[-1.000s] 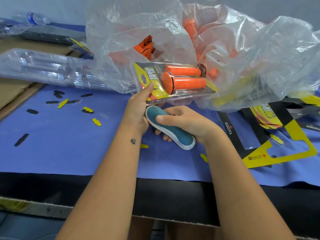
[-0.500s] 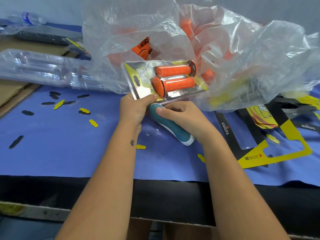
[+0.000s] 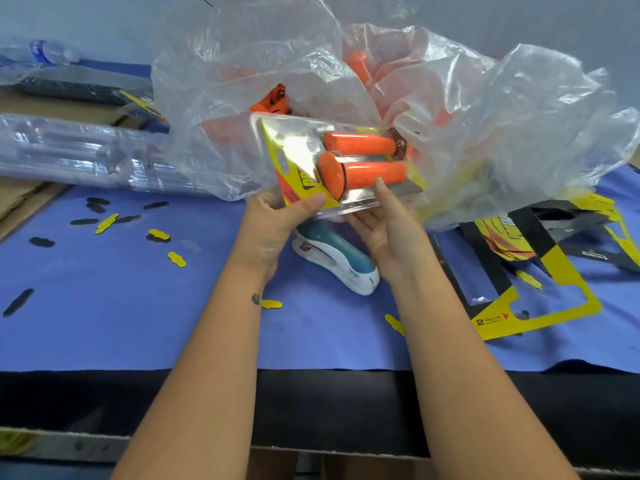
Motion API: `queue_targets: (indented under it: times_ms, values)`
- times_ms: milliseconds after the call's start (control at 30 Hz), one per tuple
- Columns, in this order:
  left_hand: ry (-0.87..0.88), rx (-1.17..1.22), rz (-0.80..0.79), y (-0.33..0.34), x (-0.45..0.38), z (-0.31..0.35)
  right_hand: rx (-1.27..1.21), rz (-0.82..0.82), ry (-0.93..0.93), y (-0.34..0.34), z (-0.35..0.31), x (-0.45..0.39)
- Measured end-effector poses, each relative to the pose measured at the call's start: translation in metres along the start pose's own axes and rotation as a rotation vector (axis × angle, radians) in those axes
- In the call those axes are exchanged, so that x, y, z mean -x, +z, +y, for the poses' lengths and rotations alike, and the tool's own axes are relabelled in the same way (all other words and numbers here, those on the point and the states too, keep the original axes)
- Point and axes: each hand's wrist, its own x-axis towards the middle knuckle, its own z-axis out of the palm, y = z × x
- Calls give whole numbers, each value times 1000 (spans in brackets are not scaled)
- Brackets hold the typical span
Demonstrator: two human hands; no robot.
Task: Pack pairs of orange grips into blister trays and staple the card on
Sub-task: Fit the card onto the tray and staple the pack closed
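Note:
A clear blister pack with a yellow card and two orange grips inside is held tilted above the blue mat. My left hand grips its near left corner, thumb on top of the card. My right hand holds the pack's near edge from below, fingers up against the front of the tray. The teal and white stapler lies on the mat between my wrists, with no hand on it.
A big crumpled clear bag of loose orange grips fills the back. Stacked empty blister trays lie at the left. Yellow and black cards lie at the right. Several punched-out scraps dot the blue mat.
My right hand has let go of the stapler, which now lies on the mat, and has taken the pack's near edge. The pack has been lifted and tilted.

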Motion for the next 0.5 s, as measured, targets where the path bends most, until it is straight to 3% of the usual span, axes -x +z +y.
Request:
queue_targets:
  times_ms: [100, 233, 333, 500]
  values:
    - [-21, -13, -38, 4, 1, 2, -129, 10, -57, 3, -5, 0]
    - [-66, 508, -72, -12, -3, 6, -73, -100, -82, 3, -18, 7]
    - [-132, 652, -201, -17, -2, 16, 72, -199, -73, 10, -20, 17]
    - [-25, 281, -33, -19, 0, 35, 308, -202, -121, 11, -32, 32]
